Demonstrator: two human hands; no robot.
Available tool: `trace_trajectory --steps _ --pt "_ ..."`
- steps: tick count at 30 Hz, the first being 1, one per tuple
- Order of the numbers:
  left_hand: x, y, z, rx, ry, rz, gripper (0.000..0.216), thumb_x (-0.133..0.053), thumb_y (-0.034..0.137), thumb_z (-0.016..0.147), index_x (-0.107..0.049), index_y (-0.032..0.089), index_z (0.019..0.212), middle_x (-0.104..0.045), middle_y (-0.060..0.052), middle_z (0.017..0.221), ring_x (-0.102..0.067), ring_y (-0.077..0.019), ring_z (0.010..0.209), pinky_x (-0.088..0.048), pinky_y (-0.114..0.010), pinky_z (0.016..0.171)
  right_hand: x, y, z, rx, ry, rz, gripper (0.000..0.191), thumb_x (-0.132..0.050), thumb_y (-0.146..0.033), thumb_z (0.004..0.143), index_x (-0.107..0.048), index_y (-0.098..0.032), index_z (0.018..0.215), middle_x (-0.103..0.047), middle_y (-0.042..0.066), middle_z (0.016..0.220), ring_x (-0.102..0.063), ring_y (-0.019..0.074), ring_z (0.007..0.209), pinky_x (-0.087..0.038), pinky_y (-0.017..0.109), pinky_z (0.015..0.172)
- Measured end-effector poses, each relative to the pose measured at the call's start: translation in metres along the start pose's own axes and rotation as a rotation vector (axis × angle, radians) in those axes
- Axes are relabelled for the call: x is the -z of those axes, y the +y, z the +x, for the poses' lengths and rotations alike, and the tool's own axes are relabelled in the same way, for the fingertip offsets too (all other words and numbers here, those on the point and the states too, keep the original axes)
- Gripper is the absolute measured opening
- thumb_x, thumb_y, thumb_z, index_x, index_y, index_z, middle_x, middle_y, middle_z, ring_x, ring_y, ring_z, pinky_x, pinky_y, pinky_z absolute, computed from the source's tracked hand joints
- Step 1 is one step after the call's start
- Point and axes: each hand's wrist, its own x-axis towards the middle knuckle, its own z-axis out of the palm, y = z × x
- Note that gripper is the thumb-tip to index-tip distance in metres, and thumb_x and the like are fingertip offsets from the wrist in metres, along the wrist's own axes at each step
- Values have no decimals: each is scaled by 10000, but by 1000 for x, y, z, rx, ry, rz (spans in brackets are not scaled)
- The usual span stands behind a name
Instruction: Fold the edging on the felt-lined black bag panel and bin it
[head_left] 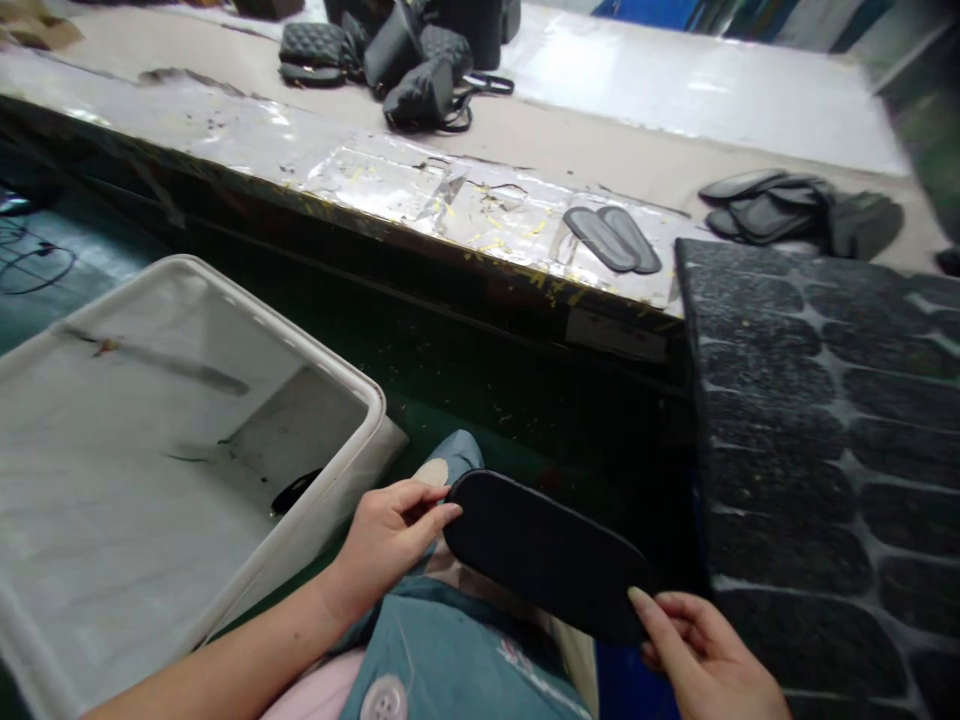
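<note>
A flat black oval panel (544, 550) with rounded ends is stretched between my two hands above my lap. My left hand (401, 525) pinches its left end between thumb and fingers. At the opposite end, my right hand (697, 640) grips the lower right edge, thumb on top. The panel tilts down toward the right. Two similar oval pieces with grey faces (611, 240) lie overlapping on the workbench. More such dark pieces (780, 210) are piled farther right.
A large white bin (337, 375) stands at my left with a small black item (295, 492) inside. Ahead runs a long workbench (360, 170), its edge worn, with several black bags (420, 80). At right, a black board (780, 420) bears rows of oval outlines.
</note>
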Motion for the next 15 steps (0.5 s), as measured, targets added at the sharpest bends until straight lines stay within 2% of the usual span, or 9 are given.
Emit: trace_trajectory --steps 4,7,15 --pt "2 -2 2 43 -16 69 292 -657 451 754 -729 192 868 -707 -15 766 -628 -160 670 -481 -211 586 -2 -1 -5 104 -17 20 424 -699 -611 619 -595 -226 762 -613 -28 590 -585 146 520 -482 212 484" --pt "2 -4 3 101 -10 85 343 -692 492 711 -729 207 898 -716 -13 789 -637 -168 674 -495 -210 584 -2 2 -4 127 -47 16 367 -670 -564 703 -577 -217 779 -598 -27 588 -577 142 518 -461 217 494" --pt "1 1 1 223 4 71 413 -727 531 652 -726 212 915 -707 -8 739 -651 -181 697 -521 -207 610 1 0 -3 143 -56 -6 354 -648 -565 737 -572 -222 773 -594 -32 568 -571 137 494 -434 220 481"
